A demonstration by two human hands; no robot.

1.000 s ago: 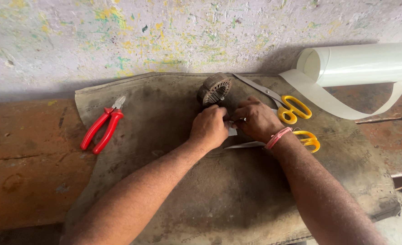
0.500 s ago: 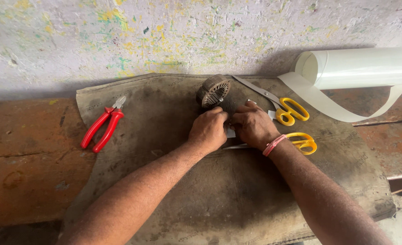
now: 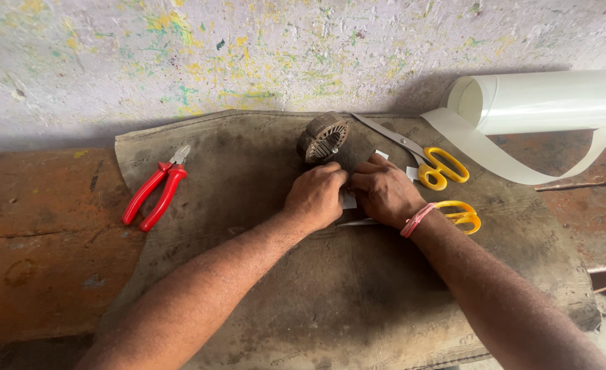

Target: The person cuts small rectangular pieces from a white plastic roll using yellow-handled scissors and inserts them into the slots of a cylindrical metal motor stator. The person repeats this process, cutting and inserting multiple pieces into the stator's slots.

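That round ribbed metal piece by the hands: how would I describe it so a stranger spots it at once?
Start at the brown mat spread below the paint-speckled wall. Near the mat's top edge, just beyond the left hand and right hand, sits the slotted metal core. It is the only dark, round, ribbed thing; its neighbours are yellow-handled scissors and red-handled pliers.

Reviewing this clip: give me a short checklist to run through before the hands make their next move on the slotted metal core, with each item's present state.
1. Left hand at the slotted metal core: ok.
2. Right hand beside it, close to the left: ok.
3. White slip between the hands pinched: cannot tell.
4. Yellow scissors clear of the fingers: ok.
5. Red pliers lying apart, on the mat's left edge: ok.
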